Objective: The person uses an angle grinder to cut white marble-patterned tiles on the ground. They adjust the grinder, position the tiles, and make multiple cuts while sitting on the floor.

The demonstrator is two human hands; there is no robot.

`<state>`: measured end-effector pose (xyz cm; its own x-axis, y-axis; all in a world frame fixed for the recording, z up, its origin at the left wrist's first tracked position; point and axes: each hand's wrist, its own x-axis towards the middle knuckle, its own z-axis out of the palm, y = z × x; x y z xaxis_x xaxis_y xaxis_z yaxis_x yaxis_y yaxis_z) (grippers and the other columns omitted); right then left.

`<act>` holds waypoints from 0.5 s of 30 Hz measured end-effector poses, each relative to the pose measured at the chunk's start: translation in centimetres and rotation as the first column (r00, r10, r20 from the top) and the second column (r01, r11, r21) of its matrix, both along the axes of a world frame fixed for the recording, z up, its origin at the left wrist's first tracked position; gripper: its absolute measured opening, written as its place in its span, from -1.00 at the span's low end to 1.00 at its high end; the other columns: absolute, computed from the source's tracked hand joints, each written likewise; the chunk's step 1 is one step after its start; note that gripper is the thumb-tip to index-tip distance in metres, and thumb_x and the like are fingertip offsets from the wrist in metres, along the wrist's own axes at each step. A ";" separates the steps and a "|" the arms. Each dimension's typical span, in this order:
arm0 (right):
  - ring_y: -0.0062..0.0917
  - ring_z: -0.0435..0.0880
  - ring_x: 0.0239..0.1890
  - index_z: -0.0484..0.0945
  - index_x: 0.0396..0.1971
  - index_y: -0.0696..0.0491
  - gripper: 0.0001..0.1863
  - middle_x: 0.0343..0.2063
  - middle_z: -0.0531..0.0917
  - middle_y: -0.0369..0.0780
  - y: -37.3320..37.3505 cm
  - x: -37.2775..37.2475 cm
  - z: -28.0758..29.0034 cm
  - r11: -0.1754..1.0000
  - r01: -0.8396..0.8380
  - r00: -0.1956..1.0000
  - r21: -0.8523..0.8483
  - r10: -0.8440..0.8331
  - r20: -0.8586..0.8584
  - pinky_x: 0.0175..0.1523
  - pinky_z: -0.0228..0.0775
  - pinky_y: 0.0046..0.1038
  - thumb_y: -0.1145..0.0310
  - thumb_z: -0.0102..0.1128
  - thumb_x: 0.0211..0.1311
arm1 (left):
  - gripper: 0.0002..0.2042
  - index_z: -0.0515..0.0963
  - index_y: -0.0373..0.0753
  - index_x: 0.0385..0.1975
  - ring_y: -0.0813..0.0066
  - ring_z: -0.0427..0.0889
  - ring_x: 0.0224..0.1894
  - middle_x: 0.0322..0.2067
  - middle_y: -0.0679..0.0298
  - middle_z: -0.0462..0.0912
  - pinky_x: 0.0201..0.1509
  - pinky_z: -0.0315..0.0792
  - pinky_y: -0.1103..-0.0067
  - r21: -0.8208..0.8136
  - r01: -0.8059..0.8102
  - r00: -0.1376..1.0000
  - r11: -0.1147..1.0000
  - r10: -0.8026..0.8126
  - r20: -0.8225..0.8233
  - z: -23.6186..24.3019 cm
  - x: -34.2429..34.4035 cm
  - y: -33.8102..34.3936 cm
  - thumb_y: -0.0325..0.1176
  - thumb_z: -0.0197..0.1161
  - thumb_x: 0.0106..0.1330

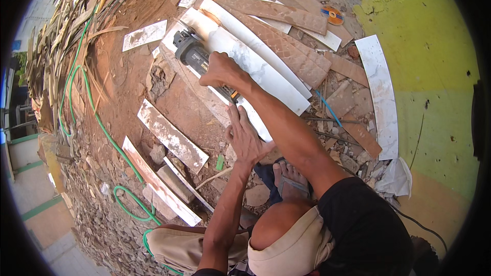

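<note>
The person squats on bare dirt, one foot (290, 180) in a blue sandal close to the knees. Small stones and broken bits lie all around, so there is little free ground to move on.

The left hand (246, 138) lies flat and open, fingers spread, pressing on the near end of a long white tile strip (258, 71). It holds nothing. The strip is smooth and shiny with grey marks, and its edges are straight. It lies slanting away from the person, on top of other strips.

The right hand (221, 73) is curled shut around the dark body of a power cutter (193, 53). The cutter sits on the far part of the white strip, near its left edge.

Left of the hands lie more white strips (171, 137), dusty and rough. A green hose (105, 130) snakes past them. Right of the arm lie brown tile pieces (302, 56) with a bumpy pattern and a long curved white strip (382, 97) beside a yellow-green floor (434, 71).

Farther off, a round cutting disc (333, 15) lies on the brown pieces. A pile of thin wood scraps (61, 36) fills the far left.
</note>
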<state>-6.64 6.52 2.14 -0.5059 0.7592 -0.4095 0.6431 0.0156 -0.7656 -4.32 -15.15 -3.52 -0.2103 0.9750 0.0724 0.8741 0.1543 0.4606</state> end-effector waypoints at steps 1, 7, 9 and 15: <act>-0.02 0.78 -0.22 0.63 -0.43 0.40 -0.59 -0.36 0.70 0.24 0.1 0.0 -0.5 1.000 0.004 1.000 0.015 -0.004 0.000 -0.12 0.64 -0.25 0.35 0.29 -0.29 | 0.19 0.01 -0.47 0.42 -0.12 0.00 0.54 0.46 -0.31 -0.02 0.32 0.03 0.12 -0.009 0.000 1.000 1.000 0.000 0.001 0.0 0.1 0.1 0.39 0.31 -0.01; -0.02 0.78 -0.24 0.63 -0.44 0.39 -0.60 -0.37 0.70 0.23 0.2 0.3 -0.3 1.000 0.007 1.000 0.017 -0.006 -0.031 -0.13 0.64 -0.25 0.36 0.28 -0.28 | 0.21 0.01 -0.47 0.42 -0.14 0.00 0.54 0.46 -0.33 -0.02 0.34 0.02 0.12 0.017 -0.002 1.000 1.000 0.002 0.015 0.0 -0.1 0.6 0.40 0.33 -0.04; -0.02 0.78 -0.24 0.63 -0.44 0.39 -0.61 -0.38 0.70 0.23 0.0 0.7 -0.1 1.000 0.008 0.999 0.018 -0.007 -0.038 -0.13 0.64 -0.25 0.36 0.28 -0.29 | 0.21 0.01 -0.47 0.42 -0.15 0.00 0.54 0.46 -0.33 -0.02 0.33 0.02 0.12 0.011 -0.003 1.000 1.000 0.003 0.013 0.0 0.0 0.6 0.40 0.33 -0.04; -0.01 0.78 -0.23 0.62 -0.45 0.40 -0.62 -0.38 0.70 0.24 -0.6 1.3 0.3 1.000 0.003 0.999 0.017 -0.003 -0.042 -0.12 0.64 -0.24 0.38 0.27 -0.29 | 0.20 0.02 -0.46 0.41 -0.17 0.01 0.53 0.45 -0.35 -0.01 0.32 0.04 0.12 0.011 0.004 1.000 1.000 -0.004 -0.018 -0.1 -0.2 0.6 0.39 0.33 -0.04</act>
<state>-5.35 5.92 2.43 -0.5199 0.7676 -0.3748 0.6108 0.0272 -0.7913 -4.47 -14.58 -3.62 -0.2049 0.9749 0.0871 0.8827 0.1457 0.4467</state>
